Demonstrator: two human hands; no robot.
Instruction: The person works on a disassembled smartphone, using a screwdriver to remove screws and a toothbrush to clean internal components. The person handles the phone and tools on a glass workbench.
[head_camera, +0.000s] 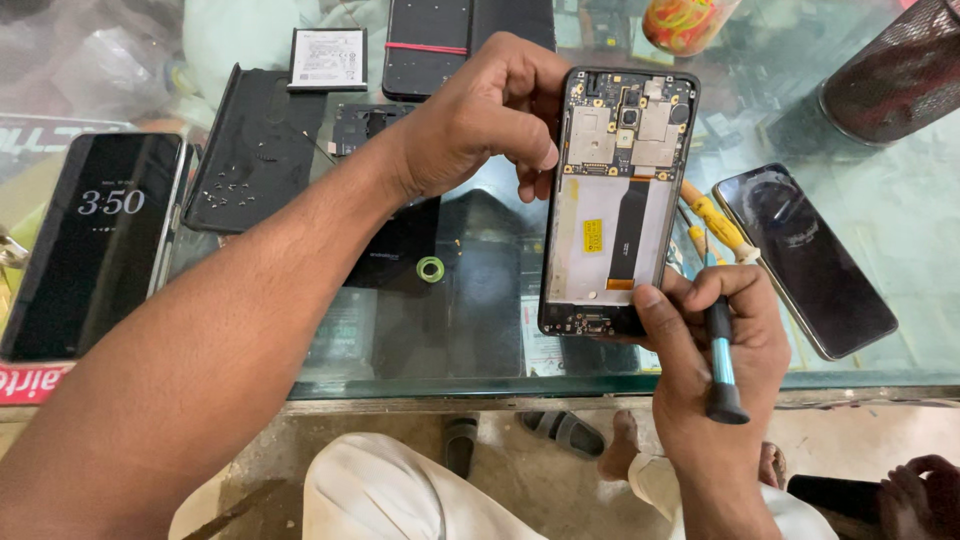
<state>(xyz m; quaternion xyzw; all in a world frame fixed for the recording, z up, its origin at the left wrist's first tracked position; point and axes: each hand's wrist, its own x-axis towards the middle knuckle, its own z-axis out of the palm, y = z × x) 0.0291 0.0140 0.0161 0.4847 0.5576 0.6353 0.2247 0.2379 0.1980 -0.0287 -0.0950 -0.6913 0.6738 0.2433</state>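
An opened phone (615, 200) with its back cover off shows a circuit board at the top and an empty pale battery bay below. My left hand (480, 120) grips its upper left edge. My right hand (715, 370) pinches the phone's lower right corner with the thumb and also holds a blue-and-black screwdriver (722, 365), whose handle points down. The phone is held just above a glass counter (470, 340).
On the glass lie a black back cover with several tiny screws (250, 150), a white battery (328, 58), a lit phone at the left (95, 240), a dark phone at the right (805, 255), yellow tools (712, 222), a green ring (430, 269) and a mesh cup (900, 70). Another person's hand (915, 490) shows bottom right.
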